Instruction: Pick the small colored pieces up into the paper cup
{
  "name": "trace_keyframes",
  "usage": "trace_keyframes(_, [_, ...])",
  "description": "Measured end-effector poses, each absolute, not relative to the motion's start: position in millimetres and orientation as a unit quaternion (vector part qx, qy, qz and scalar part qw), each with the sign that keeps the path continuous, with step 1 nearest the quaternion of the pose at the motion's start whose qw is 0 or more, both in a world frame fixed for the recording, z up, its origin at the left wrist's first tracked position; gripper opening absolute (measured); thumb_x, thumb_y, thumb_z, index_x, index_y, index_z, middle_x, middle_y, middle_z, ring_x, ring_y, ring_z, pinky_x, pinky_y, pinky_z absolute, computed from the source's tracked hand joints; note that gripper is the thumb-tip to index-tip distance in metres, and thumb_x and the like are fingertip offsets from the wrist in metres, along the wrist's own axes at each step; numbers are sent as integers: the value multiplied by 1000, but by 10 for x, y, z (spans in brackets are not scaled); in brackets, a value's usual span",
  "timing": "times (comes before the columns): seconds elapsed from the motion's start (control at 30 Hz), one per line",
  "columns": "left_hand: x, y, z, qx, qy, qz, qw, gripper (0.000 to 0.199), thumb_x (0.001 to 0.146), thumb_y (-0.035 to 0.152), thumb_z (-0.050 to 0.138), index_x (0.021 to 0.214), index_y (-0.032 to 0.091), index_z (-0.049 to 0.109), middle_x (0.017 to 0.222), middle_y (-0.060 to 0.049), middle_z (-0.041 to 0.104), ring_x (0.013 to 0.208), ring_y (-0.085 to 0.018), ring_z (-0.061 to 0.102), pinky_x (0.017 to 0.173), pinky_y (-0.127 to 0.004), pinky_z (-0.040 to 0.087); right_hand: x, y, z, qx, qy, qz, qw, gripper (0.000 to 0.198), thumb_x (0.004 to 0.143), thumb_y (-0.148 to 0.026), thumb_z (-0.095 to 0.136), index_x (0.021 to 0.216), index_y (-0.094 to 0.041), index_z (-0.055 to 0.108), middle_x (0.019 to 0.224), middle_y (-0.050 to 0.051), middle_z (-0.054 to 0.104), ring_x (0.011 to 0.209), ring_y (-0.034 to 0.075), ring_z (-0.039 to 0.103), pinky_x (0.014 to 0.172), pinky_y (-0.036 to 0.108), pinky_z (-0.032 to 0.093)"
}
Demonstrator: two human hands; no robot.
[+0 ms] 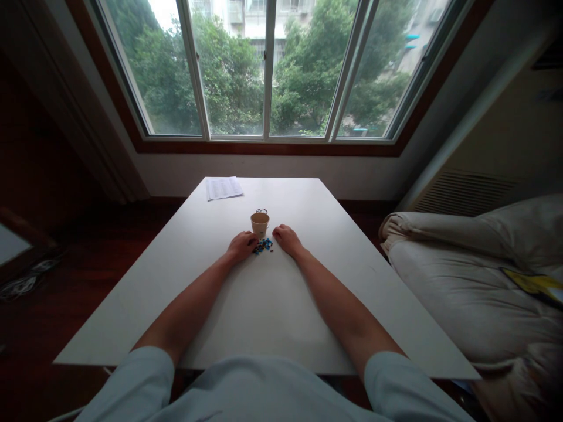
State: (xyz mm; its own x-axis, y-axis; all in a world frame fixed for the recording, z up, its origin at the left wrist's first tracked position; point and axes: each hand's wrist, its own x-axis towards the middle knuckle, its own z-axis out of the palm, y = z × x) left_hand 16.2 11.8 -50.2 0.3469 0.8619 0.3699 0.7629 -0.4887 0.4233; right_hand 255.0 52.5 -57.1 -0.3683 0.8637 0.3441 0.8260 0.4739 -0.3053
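Observation:
A small tan bucket [260, 225] stands upright on the white table [264, 305], its mouth facing up. Just in front of it lies a loose pile of tiny blue, yellow and dark pieces [263, 245], too small to name. My left hand [243, 245] is at the pile's left edge, fingers curled and pressed together; whatever they hold, if anything, is hidden. To the right of the bucket and pile, my right hand [287, 237] rests low over the table, its fingers curled in. I cannot make out anything between them. A thin dark loop [261, 210] shows behind the bucket's rim.
Printed paper sheets [223, 188] lie at the table's far left corner. A cream sofa [466, 281] stands to the right, beside the table. Beyond the far edge are a wall and a wide window [268, 70]. Cables [26, 281] lie on the floor at left.

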Motion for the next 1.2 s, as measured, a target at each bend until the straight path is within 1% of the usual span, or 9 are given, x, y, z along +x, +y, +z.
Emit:
trace_keyframes(0.37, [181, 81, -450, 812, 504, 278, 94, 20, 91, 34, 57, 95, 24, 74, 95, -5, 70, 93, -21, 61, 83, -31, 47, 2528, 496, -543, -515, -826, 52, 225, 24, 94, -12, 53, 105, -21, 72, 107, 8, 63, 106, 19, 55, 92, 27, 42])
trace_keyframes(0.53, [180, 81, -454, 815, 501, 276, 91, 21, 92, 34, 56, 95, 24, 74, 94, -5, 69, 92, -20, 61, 83, -30, 47, 2534, 496, -574, -532, -812, 20, 238, 20, 94, -21, 60, 111, -21, 71, 111, 9, 61, 111, 22, 52, 96, 30, 41])
trace_keyframes(0.63, [178, 82, -458, 814, 502, 277, 94, 21, 92, 33, 56, 94, 23, 74, 94, -5, 69, 92, -19, 61, 82, -30, 47, 2534, 497, -575, -542, -808, 18, 229, 17, 96, -23, 58, 107, -21, 71, 107, 9, 62, 108, 21, 53, 94, 29, 41])
trace_keyframes(0.83, [179, 80, -450, 813, 503, 277, 95, 21, 92, 33, 56, 94, 24, 74, 93, -5, 69, 91, -20, 61, 81, -30, 47, 2497, 475, -520, -518, -829, 26, 211, 20, 98, -20, 52, 100, -20, 72, 104, 8, 64, 103, 19, 56, 90, 27, 41])
trace_keyframes(0.97, [185, 77, -439, 813, 506, 273, 90, 21, 92, 33, 56, 95, 24, 74, 93, -5, 69, 91, -20, 61, 82, -31, 47, 2474, 452, -500, -516, -830, 16, 209, 21, 99, -22, 51, 100, -20, 72, 103, 9, 64, 101, 20, 56, 87, 27, 41])
trace_keyframes(1.2, [180, 65, -416, 814, 504, 271, 95, 20, 92, 32, 57, 94, 24, 74, 94, -5, 69, 92, -20, 61, 81, -31, 47, 2476, 433, -499, -527, -825, 18, 205, 16, 97, -25, 58, 106, -22, 71, 105, 8, 64, 104, 20, 55, 87, 27, 41])
